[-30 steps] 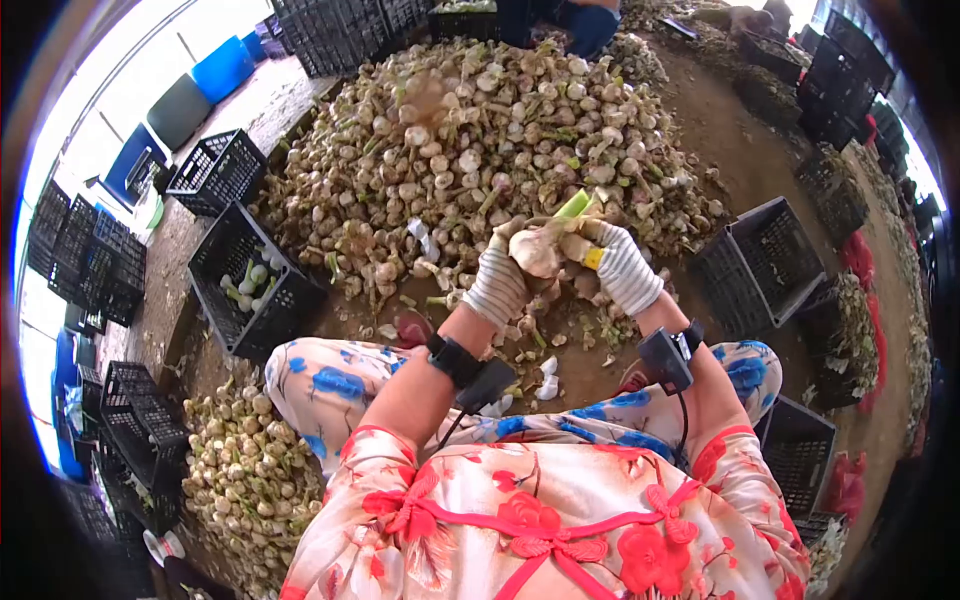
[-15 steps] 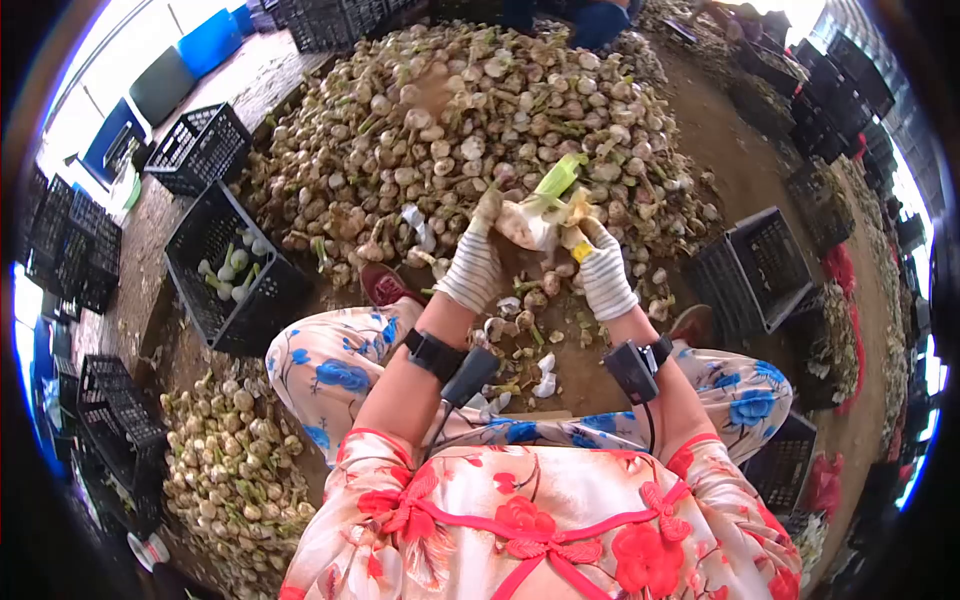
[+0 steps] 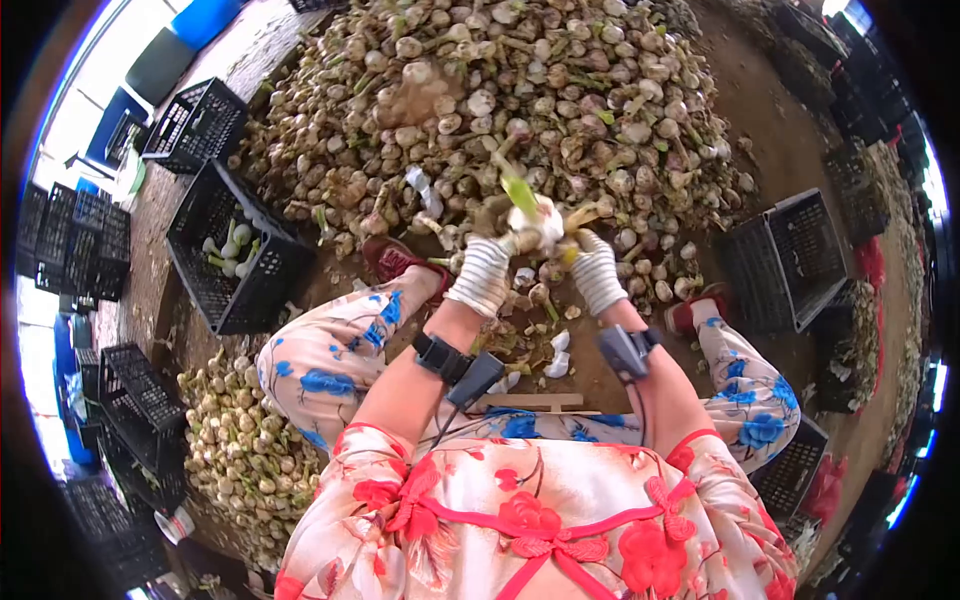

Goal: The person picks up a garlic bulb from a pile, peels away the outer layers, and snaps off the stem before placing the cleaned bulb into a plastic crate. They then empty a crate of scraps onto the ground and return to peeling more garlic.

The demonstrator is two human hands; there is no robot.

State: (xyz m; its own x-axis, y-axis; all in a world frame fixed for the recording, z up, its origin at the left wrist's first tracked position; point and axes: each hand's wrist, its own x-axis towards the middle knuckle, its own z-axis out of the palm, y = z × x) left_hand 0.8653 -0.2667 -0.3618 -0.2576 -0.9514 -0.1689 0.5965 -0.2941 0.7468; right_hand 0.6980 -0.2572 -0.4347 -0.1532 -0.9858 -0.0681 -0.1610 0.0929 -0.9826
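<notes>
Both my hands wear striped knit gloves and meet over one garlic bulb (image 3: pixel 532 222) with a green stalk sticking up to the left. My left hand (image 3: pixel 483 272) grips the bulb from the left side. My right hand (image 3: pixel 597 270) closes on its right side; something yellow shows at the fingers. The bulb is held in front of a large heap of unpeeled garlic (image 3: pixel 520 100) that spreads across the ground ahead of me. Peeled skins and stalk bits (image 3: pixel 530 330) lie on the dirt between my knees.
A black crate (image 3: pixel 232 262) at my left holds a few cleaned white bulbs. An empty black crate (image 3: pixel 785 262) stands at my right. A second garlic pile (image 3: pixel 240 450) lies at lower left. More stacked crates (image 3: pixel 75 240) line the left edge.
The view has tilted down and closer to the heap. My hands have turned the bulb, so the green stalk now points up-left instead of up-right.
</notes>
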